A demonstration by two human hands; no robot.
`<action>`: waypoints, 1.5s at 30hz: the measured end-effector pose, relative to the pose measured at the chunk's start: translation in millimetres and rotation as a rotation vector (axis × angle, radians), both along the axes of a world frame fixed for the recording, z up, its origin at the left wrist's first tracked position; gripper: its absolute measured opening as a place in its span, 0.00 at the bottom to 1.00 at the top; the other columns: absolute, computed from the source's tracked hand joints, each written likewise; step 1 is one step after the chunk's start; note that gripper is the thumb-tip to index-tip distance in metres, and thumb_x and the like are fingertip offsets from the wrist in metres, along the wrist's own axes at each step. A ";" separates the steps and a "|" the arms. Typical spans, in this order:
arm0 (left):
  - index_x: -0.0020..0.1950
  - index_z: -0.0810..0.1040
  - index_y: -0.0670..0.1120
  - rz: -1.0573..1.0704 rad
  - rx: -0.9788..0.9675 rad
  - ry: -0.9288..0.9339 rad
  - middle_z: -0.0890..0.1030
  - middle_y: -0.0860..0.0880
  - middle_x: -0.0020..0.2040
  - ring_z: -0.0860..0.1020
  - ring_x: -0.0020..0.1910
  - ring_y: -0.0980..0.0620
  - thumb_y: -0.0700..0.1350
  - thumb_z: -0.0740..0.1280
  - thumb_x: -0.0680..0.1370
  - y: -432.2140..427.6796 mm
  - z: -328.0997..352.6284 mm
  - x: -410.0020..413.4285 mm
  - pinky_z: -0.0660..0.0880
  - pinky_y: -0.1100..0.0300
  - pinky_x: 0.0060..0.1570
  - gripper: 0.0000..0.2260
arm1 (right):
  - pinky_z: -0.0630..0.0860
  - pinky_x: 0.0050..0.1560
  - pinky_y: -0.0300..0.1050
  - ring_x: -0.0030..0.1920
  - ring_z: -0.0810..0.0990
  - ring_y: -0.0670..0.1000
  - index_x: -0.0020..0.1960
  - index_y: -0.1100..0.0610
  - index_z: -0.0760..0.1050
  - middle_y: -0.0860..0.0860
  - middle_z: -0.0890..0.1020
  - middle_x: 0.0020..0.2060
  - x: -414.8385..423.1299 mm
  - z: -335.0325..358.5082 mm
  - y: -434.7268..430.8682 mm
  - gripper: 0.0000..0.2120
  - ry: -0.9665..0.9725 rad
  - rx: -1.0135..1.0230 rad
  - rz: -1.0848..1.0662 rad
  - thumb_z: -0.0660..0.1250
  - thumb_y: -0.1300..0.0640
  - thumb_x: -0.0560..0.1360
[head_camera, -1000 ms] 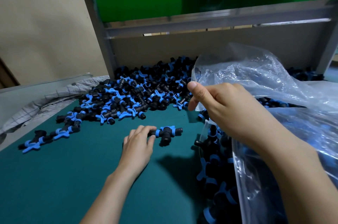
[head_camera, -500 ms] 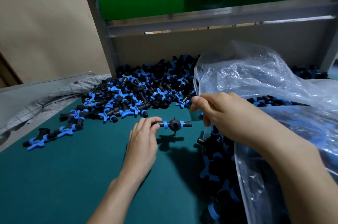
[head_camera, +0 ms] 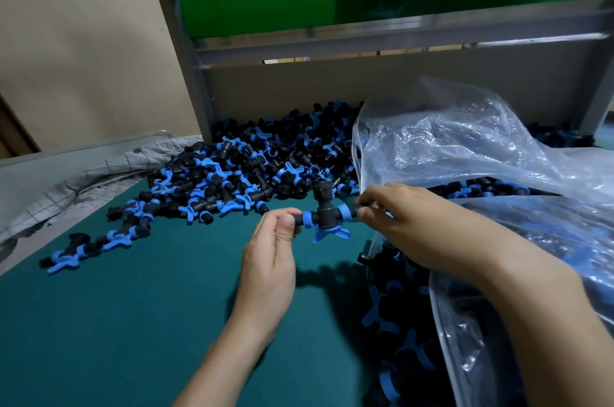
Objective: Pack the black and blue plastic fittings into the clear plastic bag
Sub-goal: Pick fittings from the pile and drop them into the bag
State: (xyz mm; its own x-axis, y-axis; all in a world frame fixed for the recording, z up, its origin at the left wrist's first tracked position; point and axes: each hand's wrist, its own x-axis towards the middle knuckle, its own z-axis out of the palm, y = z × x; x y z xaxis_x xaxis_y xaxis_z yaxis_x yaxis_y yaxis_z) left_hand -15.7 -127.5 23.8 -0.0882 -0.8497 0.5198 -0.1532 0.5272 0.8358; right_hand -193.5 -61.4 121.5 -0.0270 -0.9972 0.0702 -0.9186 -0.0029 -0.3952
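Over the mat, left hand and right hand pinch opposite ends of one fitting; bag beside.

Your forearms reach forward, hands nearly meeting: left hand and right hand each pinch one end of a fitting.

Teal mat covers the table, bare right under the left fingers. Just beyond them, a big heap of fittings piles up against the back board. Off to their left, a thin trail of strays runs out across the mat. Further left, a grey cloth lies crumpled at the edge. Right of the right fingers, the bag sprawls on the mat, fittings inside.
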 end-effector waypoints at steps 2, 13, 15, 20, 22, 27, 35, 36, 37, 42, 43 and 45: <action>0.50 0.78 0.51 -0.013 0.004 0.018 0.80 0.64 0.43 0.78 0.46 0.64 0.53 0.55 0.82 1.6 1.7 -1.2 0.68 0.75 0.46 0.13 | 0.70 0.51 0.48 0.50 0.73 0.50 0.59 0.47 0.74 0.45 0.74 0.48 -1.1 -0.4 -0.6 0.11 0.008 -0.005 0.005 0.55 0.46 0.83; 0.49 0.79 0.51 -0.032 0.010 0.042 0.80 0.63 0.42 0.77 0.45 0.63 0.52 0.55 0.83 4.3 2.7 -1.7 0.69 0.74 0.45 0.14 | 0.68 0.41 0.44 0.40 0.71 0.42 0.55 0.47 0.73 0.43 0.73 0.39 -1.2 -1.0 0.9 0.09 -0.009 -0.005 0.007 0.56 0.47 0.84; 0.51 0.79 0.50 -0.063 0.014 0.047 0.81 0.62 0.44 0.78 0.47 0.63 0.50 0.57 0.83 4.4 2.7 -1.3 0.69 0.74 0.47 0.12 | 0.70 0.43 0.44 0.42 0.73 0.42 0.57 0.47 0.74 0.43 0.75 0.42 -1.3 -0.7 1.1 0.09 -0.019 -0.004 0.000 0.56 0.47 0.83; 0.55 0.79 0.52 -0.056 -0.022 0.009 0.81 0.61 0.49 0.77 0.51 0.63 0.46 0.60 0.83 3.9 3.1 0.6 0.68 0.74 0.50 0.08 | 0.72 0.48 0.47 0.46 0.75 0.47 0.59 0.46 0.72 0.47 0.77 0.52 -1.2 0.2 3.6 0.07 -0.059 0.013 -0.012 0.58 0.50 0.83; 0.56 0.79 0.53 -0.056 -0.026 0.008 0.81 0.60 0.50 0.77 0.52 0.61 0.46 0.60 0.83 4.2 3.2 0.7 0.69 0.73 0.51 0.08 | 0.72 0.46 0.47 0.44 0.75 0.47 0.58 0.45 0.71 0.48 0.77 0.50 -1.5 0.2 3.7 0.06 -0.063 0.017 -0.013 0.58 0.51 0.83; 0.56 0.78 0.53 -0.054 -0.035 0.004 0.81 0.60 0.51 0.77 0.53 0.61 0.46 0.60 0.83 5.2 4.1 0.8 0.68 0.72 0.52 0.08 | 0.73 0.47 0.47 0.44 0.76 0.47 0.58 0.45 0.70 0.48 0.77 0.49 -1.9 0.9 4.5 0.05 -0.055 0.028 -0.014 0.58 0.51 0.83; 0.54 0.78 0.54 -0.056 0.020 0.111 0.81 0.60 0.47 0.77 0.47 0.60 0.49 0.59 0.84 3.2 4.3 0.6 0.72 0.70 0.50 0.09 | 0.73 0.46 0.48 0.44 0.79 0.49 0.68 0.44 0.64 0.48 0.80 0.42 -2.7 2.5 4.3 0.14 -0.127 -0.044 -0.008 0.55 0.44 0.83; 0.53 0.78 0.54 -0.058 0.033 0.134 0.81 0.60 0.45 0.77 0.46 0.60 0.49 0.58 0.84 2.3 4.7 1.1 0.72 0.70 0.49 0.09 | 0.74 0.44 0.46 0.43 0.80 0.48 0.67 0.43 0.64 0.47 0.81 0.40 -3.2 3.2 4.6 0.14 -0.138 -0.068 -0.005 0.55 0.44 0.83; 0.52 0.79 0.54 -0.063 0.047 0.156 0.81 0.60 0.44 0.77 0.44 0.60 0.49 0.57 0.84 1.5 5.2 1.6 0.72 0.70 0.48 0.10 | 0.74 0.44 0.45 0.41 0.80 0.47 0.66 0.43 0.65 0.46 0.81 0.39 -3.8 4.4 5.1 0.13 -0.154 -0.089 -0.003 0.55 0.43 0.83; 0.47 0.81 0.58 -0.132 0.112 0.223 0.82 0.58 0.42 0.76 0.40 0.58 0.46 0.56 0.85 1.6 7.9 0.2 0.73 0.68 0.43 0.16 | 0.71 0.29 0.36 0.27 0.82 0.48 0.56 0.43 0.73 0.46 0.83 0.36 -2.2 10.7 9.6 0.08 -0.277 -0.119 0.032 0.56 0.45 0.83; 0.48 0.81 0.55 -0.160 0.123 0.222 0.82 0.56 0.43 0.76 0.40 0.57 0.46 0.56 0.84 2.4 7.4 -0.5 0.73 0.67 0.43 0.15 | 0.70 0.27 0.34 0.25 0.81 0.49 0.54 0.43 0.74 0.47 0.83 0.33 -1.5 11.9 11.0 0.09 -0.289 -0.114 0.041 0.56 0.44 0.83; 0.50 0.80 0.50 -0.229 0.146 0.203 0.83 0.50 0.44 0.76 0.42 0.53 0.47 0.56 0.84 4.6 6.0 -3.1 0.72 0.64 0.42 0.12 | 0.67 0.24 0.32 0.20 0.76 0.46 0.49 0.45 0.76 0.47 0.81 0.26 -0.5 14.1 12.8 0.13 -0.278 -0.119 0.047 0.55 0.42 0.82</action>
